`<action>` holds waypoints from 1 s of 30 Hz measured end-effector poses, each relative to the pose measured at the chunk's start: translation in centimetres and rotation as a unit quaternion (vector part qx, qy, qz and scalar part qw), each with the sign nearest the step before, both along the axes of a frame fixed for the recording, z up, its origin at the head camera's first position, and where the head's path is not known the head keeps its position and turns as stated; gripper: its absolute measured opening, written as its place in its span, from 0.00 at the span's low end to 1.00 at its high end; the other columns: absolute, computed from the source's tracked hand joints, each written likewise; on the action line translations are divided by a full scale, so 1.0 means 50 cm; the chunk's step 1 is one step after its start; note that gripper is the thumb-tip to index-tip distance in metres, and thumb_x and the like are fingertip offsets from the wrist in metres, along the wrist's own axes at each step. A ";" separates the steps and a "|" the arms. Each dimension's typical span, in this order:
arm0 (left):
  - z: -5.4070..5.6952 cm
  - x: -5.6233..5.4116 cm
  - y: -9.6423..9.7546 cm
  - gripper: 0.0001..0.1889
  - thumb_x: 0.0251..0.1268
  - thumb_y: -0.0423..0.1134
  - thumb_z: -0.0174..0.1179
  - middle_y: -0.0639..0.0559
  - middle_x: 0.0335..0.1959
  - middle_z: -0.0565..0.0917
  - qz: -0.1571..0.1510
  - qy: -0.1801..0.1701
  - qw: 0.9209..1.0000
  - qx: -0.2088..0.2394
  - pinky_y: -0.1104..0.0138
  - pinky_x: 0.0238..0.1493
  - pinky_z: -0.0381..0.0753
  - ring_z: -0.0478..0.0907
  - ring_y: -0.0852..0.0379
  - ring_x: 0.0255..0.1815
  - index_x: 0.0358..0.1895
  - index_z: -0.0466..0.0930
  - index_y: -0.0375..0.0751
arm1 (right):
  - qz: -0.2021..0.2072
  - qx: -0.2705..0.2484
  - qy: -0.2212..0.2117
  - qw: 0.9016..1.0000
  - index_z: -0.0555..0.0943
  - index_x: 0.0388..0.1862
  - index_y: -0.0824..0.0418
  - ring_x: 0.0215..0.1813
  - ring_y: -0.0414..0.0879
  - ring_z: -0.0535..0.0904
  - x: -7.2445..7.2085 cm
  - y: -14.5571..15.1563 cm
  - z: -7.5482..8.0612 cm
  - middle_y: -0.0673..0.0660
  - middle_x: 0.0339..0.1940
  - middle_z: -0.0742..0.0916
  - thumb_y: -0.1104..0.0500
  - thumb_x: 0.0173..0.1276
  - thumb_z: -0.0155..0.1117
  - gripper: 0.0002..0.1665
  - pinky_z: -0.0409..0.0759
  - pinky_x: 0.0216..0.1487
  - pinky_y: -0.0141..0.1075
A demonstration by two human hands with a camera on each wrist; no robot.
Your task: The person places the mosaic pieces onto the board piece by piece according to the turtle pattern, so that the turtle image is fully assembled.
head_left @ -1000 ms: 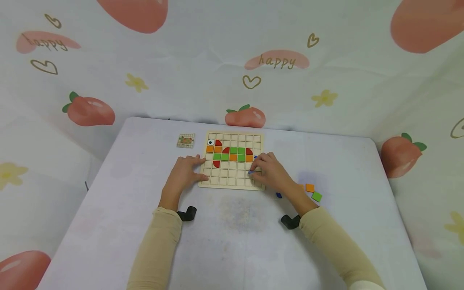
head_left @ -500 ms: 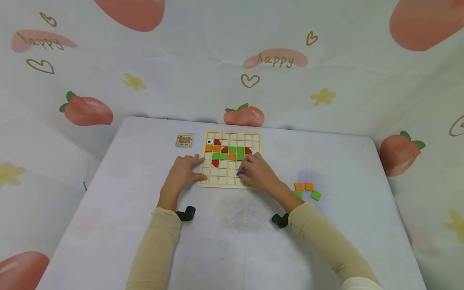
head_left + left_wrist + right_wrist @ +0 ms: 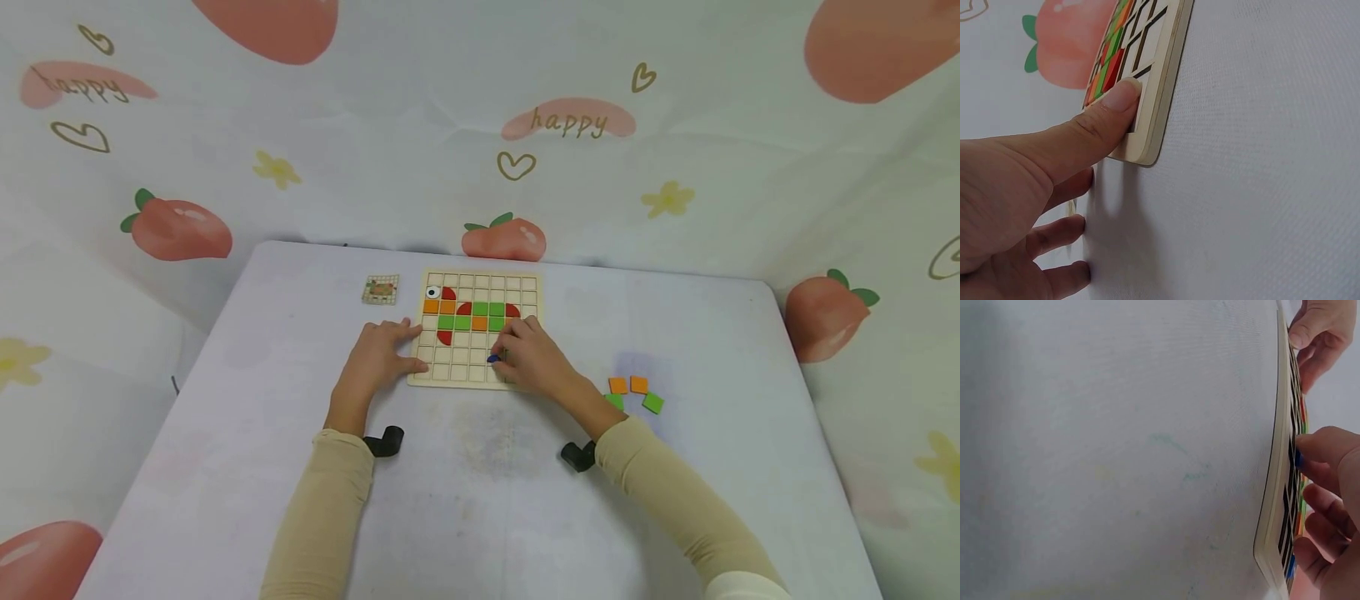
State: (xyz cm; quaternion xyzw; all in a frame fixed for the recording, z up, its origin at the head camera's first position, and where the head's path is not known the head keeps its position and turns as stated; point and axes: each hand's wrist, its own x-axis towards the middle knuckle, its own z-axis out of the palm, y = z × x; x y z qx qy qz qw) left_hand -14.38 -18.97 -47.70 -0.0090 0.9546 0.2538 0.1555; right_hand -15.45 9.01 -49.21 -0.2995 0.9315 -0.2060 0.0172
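Observation:
The wooden grid board point(image 3: 453, 377) lies on the table with red, green and orange pieces and a round eye tile point(image 3: 432, 292) set in its squares. My left hand point(image 3: 378, 354) is at its left side, the thumb resting on the near corner in the left wrist view and the other fingers spread beside the edge. Over the lower right of the board, my right hand point(image 3: 536, 358) pinches a small blue piece point(image 3: 493, 358) between thumb and index finger, close over the squares. Another blue piece point(image 3: 1291, 567) shows on the board beneath the right fingers in the right wrist view.
Loose orange tiles point(image 3: 638, 384) and green tiles point(image 3: 653, 403) lie on the white table right of the board, one green tile partly behind the right forearm. A small picture card point(image 3: 381, 289) lies left of the board. A printed cloth hangs behind the table.
My right hand has moved left across the board with the blue piece, then stays nearly in place while the piece turns slightly. My left hand keeps its place at the board's edge.

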 end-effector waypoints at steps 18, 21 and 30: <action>-0.005 -0.002 -0.002 0.43 0.52 0.50 0.78 0.49 0.80 0.66 -0.001 -0.002 1.000 -0.005 0.46 0.75 0.68 0.65 0.38 0.71 0.74 0.71 0.53 | 0.020 0.030 0.055 0.998 0.82 0.60 0.56 0.58 0.55 0.74 0.016 0.031 0.006 0.57 0.57 0.82 0.48 0.66 0.72 0.26 0.78 0.62 0.47; -0.005 -0.001 -0.002 0.43 0.52 0.50 0.78 0.49 0.80 0.66 0.000 -0.002 1.000 -0.007 0.46 0.75 0.68 0.65 0.39 0.70 0.74 0.71 0.54 | 0.001 0.060 0.048 0.997 0.75 0.69 0.55 0.68 0.59 0.72 0.020 0.047 0.008 0.59 0.67 0.78 0.38 0.67 0.69 0.38 0.76 0.69 0.53; 0.001 0.002 0.000 0.42 0.53 0.49 0.78 0.49 0.79 0.67 -0.002 0.000 1.000 0.004 0.46 0.76 0.67 0.65 0.39 0.72 0.74 0.72 0.52 | -0.034 0.121 0.010 0.992 0.55 0.84 0.52 0.85 0.65 0.48 0.036 0.104 0.004 0.63 0.86 0.55 0.26 0.67 0.58 0.56 0.50 0.82 0.67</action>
